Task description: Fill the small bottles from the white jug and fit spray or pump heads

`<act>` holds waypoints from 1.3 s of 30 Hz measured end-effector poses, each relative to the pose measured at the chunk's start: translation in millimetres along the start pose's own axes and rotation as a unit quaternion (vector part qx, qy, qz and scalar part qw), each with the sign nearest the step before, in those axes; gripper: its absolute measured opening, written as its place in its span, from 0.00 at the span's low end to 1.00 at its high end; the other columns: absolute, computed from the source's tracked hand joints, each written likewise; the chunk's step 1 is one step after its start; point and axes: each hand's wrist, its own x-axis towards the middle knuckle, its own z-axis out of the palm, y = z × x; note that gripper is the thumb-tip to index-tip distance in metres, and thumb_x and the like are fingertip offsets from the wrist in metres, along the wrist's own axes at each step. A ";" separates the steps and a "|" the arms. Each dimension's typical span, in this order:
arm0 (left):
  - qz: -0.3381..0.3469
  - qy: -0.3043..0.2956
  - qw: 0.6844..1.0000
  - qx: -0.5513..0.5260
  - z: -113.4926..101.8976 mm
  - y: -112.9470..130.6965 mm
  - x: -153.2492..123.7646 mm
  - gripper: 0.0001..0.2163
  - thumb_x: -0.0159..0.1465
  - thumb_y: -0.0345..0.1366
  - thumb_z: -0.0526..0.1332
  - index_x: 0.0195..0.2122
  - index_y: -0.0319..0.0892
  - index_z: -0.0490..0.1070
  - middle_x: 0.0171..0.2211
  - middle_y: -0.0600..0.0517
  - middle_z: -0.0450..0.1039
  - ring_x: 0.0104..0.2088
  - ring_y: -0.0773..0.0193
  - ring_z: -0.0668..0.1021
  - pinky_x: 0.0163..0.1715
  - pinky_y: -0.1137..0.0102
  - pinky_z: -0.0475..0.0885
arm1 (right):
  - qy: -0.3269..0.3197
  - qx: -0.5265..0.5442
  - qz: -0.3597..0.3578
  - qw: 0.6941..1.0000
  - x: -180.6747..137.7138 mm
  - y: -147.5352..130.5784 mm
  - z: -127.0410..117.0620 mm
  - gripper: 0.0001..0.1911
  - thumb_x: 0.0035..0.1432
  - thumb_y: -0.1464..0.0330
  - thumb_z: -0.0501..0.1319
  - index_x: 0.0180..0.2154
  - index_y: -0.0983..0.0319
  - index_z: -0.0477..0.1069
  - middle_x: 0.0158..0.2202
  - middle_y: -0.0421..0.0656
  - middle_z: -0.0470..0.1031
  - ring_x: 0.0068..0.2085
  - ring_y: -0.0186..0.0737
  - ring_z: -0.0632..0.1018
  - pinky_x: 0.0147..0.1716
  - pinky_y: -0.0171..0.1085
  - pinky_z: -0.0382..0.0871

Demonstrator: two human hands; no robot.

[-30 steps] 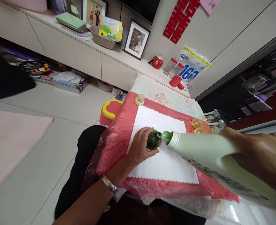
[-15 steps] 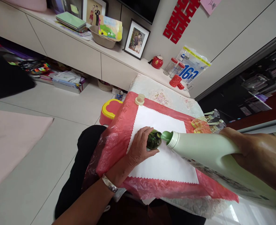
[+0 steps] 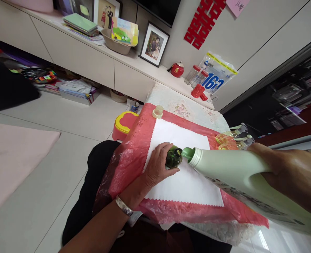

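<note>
My left hand [image 3: 157, 166] is wrapped round a small dark green bottle [image 3: 173, 157] standing on a white cloth [image 3: 182, 182]. My right hand [image 3: 284, 172] grips the handle end of a large pale green jug [image 3: 240, 179], which is tipped on its side. The jug's green spout [image 3: 188, 153] rests at the small bottle's mouth. A silver bracelet [image 3: 124, 206] sits on my left wrist.
The white cloth lies on a red plastic sheet [image 3: 134, 147] over a small table. A cream cap [image 3: 157, 111] stands at the sheet's far edge. Spray bottles [image 3: 234, 135] stand at the right. A red and yellow stool [image 3: 122, 124] is on the floor.
</note>
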 end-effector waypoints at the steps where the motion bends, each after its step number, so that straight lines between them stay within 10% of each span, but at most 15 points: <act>1: 0.001 0.002 1.000 0.000 0.2 -0.1 -0.1 0.43 0.52 0.38 0.75 0.65 0.46 0.53 0.59 0.39 0.64 0.60 0.43 0.70 0.60 0.46 0.68 | -0.006 0.001 0.004 1.000 0.1 0.1 -0.6 0.15 0.52 0.62 0.53 0.43 0.45 0.68 0.21 0.35 0.69 0.20 0.39 0.74 0.20 0.36 0.57; 39: -0.008 -0.003 1.000 0.001 -0.5 0.6 0.6 0.44 0.51 0.37 0.75 0.65 0.49 0.51 0.59 0.40 0.63 0.60 0.43 0.70 0.60 0.45 0.68 | -0.047 -0.002 0.028 0.998 0.2 -11.4 -16.1 0.19 0.51 0.62 0.55 0.47 0.42 0.68 0.25 0.36 0.73 0.25 0.44 0.77 0.22 0.37 0.58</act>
